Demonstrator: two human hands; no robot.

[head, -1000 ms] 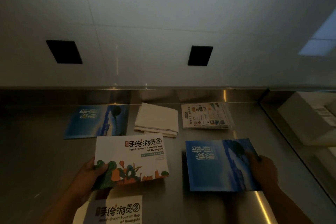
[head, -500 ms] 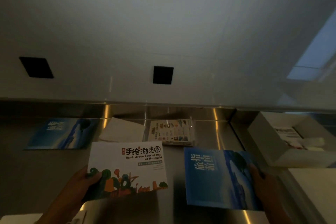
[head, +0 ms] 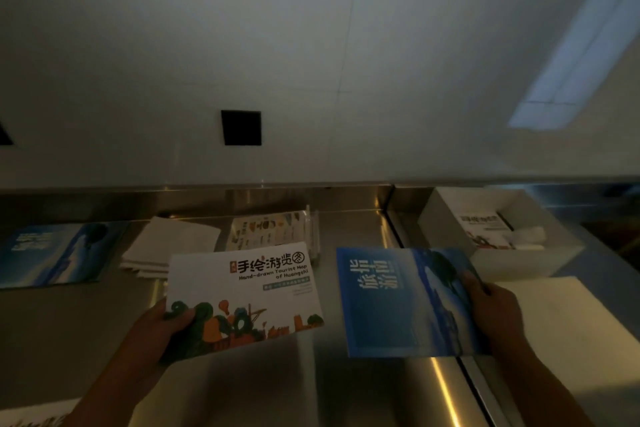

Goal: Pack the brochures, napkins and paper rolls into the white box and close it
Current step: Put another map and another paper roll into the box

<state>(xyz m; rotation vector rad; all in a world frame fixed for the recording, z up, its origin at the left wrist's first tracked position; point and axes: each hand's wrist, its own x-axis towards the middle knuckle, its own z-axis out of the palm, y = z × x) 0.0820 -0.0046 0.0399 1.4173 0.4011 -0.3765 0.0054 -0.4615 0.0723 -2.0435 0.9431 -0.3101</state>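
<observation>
Dim light, wide-angle view. Left hand (head: 152, 333) holds the map brochure (head: 242, 291) at its lower left corner: grip closed on the paper, thumb on the printed face, the other fingers hidden beneath. The brochure is face up, slightly tilted, and raised off the table (head: 52, 340), with its shadow on the steel below. Right hand (head: 491, 312) holds the blue brochure (head: 398, 302) by its right edge, grip closed the same way, thumb on top; this sheet is also clear of the table. The two brochures are side by side, apart, not touching. The white box (head: 526, 265) stands open at the right, beyond the table's right edge and behind the right hand. Inside it lies a printed brochure (head: 485, 229), with something white (head: 526, 239) just beside it, perhaps napkins or a paper roll; too blurred to tell. A flat white slab (head: 571, 322) lies in front of the box, just right of the right hand. At the back of the table is a folded stack of napkins (head: 169, 246), with a stack of leaflets (head: 266, 230) just to its right. A second blue brochure (head: 52, 253) lies flat at far left.
</observation>
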